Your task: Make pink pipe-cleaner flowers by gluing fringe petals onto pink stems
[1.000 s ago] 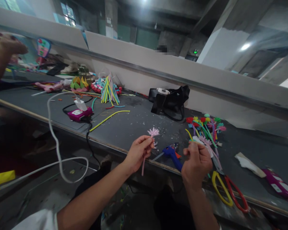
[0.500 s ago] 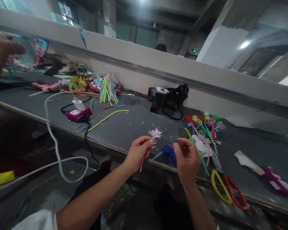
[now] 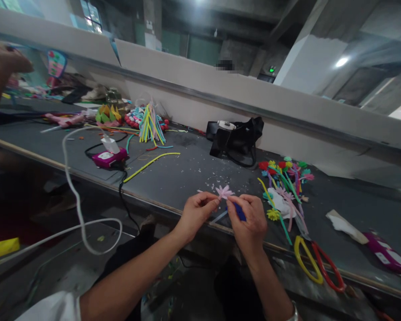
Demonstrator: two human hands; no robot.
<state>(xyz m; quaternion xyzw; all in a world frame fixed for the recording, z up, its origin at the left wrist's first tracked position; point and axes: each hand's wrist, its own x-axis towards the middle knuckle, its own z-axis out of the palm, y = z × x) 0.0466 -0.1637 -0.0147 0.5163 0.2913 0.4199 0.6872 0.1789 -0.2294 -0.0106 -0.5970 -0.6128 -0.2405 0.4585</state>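
Above the table's front edge, a pink pipe-cleaner flower (image 3: 224, 192) with spread petals is pinched at its base by my left hand (image 3: 198, 213), whose fingers are closed. My right hand (image 3: 249, 220) is closed too, thumb and fingertips pressed together on the flower's right side. Partly covered by that hand, a blue glue gun (image 3: 239, 212) lies on the table with a clear glue stick (image 3: 219, 216) poking out to the left. White scraps surround the flower on the tabletop. To the right is a bunch of colourful pipe-cleaner flowers (image 3: 285, 171).
Scissors (image 3: 308, 261) with yellow and red handles overhang the right front edge. A black bag (image 3: 235, 138) lies against the back panel. Pipe cleaners (image 3: 150, 125), a purple power block (image 3: 109, 157) and a white cable (image 3: 75, 189) occupy the left. Another person's hand (image 3: 11, 60) is far left.
My right hand has moved left from beside the flower and now pinches it. My left hand and the flower have shifted slightly right and down. A yellow flower by the bunch has come into view.
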